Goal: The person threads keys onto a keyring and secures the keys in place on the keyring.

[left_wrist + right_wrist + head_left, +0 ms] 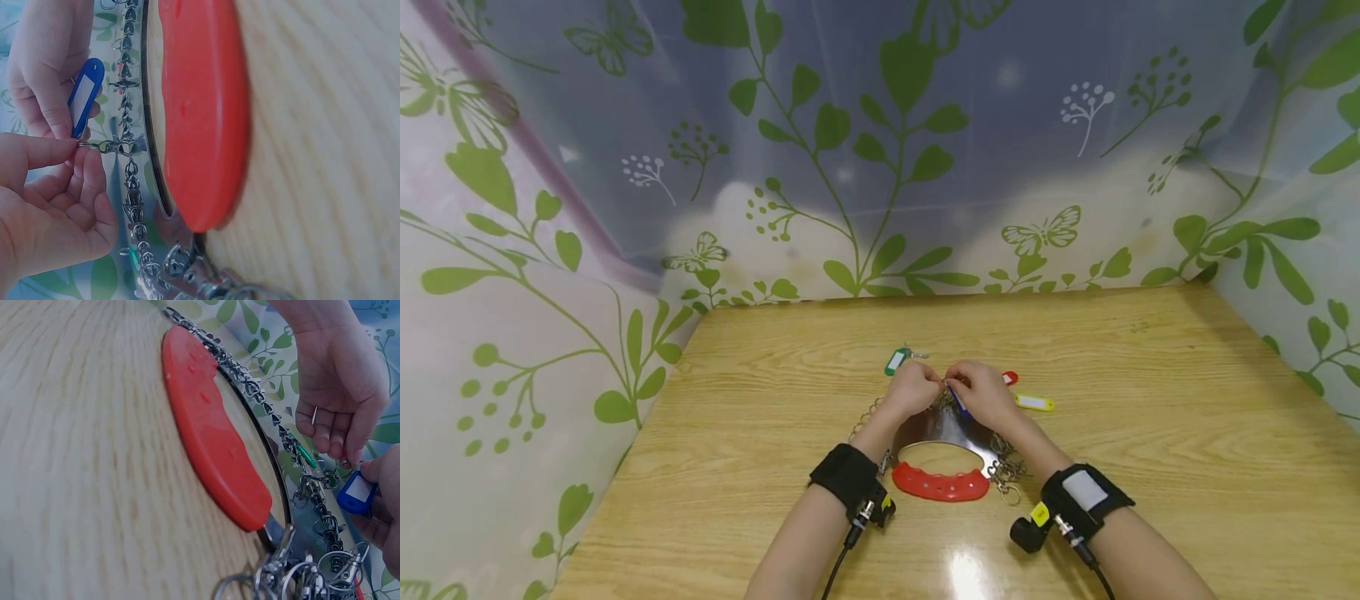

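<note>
Head view: we are seeing both hands meeting right of centre, above a curved metal plate [936, 428] whose red handle [940, 483] is lying lower in the frame. A blue tag [959, 403] is showing between the left hand [914, 390] and the right hand [988, 395]. A green tag [896, 361] is lying just upper left of them; a red tag [1011, 378] and a yellow tag [1034, 402] are lying to their right.

Left wrist view: at left of frame, the left fingertips are pinching a small ring [82, 144], which is appearing to meet a metal clip [114, 147] by the chain [127, 42]. In the upper left, the right hand is holding the blue tag close to that ring.

Right wrist view: at the right edge, the right hand is gripping the blue tag; the left fingertips, upper right, are grasping the ring. Loose rings [300, 578] are crowding the bottom.

Risks: we are judging that the ring could be slipping, since only fingertips are holding it. A sideways tug could be shifting the plate, as neither hand is visibly steadying it, or tangling the chain. We are unable to tell whether the clip is closed.
</note>
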`<state>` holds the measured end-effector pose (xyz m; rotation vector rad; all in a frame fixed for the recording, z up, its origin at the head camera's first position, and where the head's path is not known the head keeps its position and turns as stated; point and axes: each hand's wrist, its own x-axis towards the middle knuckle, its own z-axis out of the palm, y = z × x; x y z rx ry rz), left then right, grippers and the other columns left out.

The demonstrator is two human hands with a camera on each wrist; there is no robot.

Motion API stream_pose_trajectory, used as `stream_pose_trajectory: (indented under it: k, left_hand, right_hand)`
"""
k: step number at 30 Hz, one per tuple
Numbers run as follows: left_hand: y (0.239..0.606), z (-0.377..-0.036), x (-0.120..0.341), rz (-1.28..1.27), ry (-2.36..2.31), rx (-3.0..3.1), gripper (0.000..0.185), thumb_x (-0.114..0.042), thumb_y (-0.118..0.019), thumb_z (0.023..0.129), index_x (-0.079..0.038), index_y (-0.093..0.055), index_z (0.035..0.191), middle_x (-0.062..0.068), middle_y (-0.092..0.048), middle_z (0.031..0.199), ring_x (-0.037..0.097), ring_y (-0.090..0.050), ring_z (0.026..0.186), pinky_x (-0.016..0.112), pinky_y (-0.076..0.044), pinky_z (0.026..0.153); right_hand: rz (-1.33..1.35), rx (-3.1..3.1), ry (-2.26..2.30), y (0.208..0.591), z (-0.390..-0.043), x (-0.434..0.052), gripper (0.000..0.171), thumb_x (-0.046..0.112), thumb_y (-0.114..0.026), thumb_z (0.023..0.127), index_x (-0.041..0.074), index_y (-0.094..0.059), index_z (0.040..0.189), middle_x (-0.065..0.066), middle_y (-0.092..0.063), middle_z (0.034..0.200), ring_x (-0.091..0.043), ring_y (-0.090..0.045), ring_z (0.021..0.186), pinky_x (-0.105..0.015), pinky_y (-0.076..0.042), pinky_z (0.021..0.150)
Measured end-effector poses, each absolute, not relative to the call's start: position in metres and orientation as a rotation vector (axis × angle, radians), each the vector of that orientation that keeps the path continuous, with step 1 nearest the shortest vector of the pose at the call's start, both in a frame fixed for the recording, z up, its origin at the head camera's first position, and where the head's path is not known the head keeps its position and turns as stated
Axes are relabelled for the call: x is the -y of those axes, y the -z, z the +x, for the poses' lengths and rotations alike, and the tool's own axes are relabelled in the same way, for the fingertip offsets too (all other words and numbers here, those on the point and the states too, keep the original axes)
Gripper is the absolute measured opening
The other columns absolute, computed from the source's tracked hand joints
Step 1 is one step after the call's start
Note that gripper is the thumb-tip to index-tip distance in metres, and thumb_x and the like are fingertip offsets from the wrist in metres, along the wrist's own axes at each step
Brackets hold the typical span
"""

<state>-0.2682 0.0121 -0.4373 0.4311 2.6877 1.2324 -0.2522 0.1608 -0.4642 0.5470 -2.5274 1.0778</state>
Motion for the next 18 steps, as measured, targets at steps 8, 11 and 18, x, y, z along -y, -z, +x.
stream_pose_trajectory:
  k: [8,11,18]
  left_hand:
    - [0.4368,-0.2679,-0.0124,0.423,-1.268,-2.656,0.032,-0.007,-0.059,0.086,0.0,-0.055,0.055,-0.003,-0.035,0.046,0.01,-0.029,0.041,0.022,-0.025,0.043]
    - [0.4385,-0.2667,-0.0119,0.479,-1.263,-2.641,0.024,-0.009,-0.062,0.086,0.002,-0.063,0.065,-0.003,-0.041,0.05,0.009,-0.035,0.044,0.022,-0.029,0.044]
    - [0.4397,-0.2658,-0.0125,0.488,-1.24,-2.655,0.018,-0.011,-0.065,0.086,0.002,-0.07,0.076,0.0,-0.052,0.058,0.009,-0.043,0.049,0.021,-0.034,0.046]
  right_hand:
    - [0.459,2.552,-1.123,0.462,-0.2532,-0.1601,0.007,0.004,-0.062,0.087,0.0,-0.067,0.089,-0.011,-0.066,0.084,-0.023,-0.06,0.073,-0.038,-0.047,0.066]
    - [0.392,2.58,-1.172,0.4624,-0.2534,-0.1613,0.009,0.006,-0.061,0.088,0.0,-0.067,0.09,-0.011,-0.066,0.085,-0.023,-0.06,0.074,-0.039,-0.047,0.066]
    - [0.363,2.604,-1.201,0.4635,-0.2541,-0.1626,0.009,0.007,-0.06,0.089,0.0,-0.066,0.09,-0.011,-0.065,0.084,-0.023,-0.059,0.074,-0.038,-0.046,0.066]
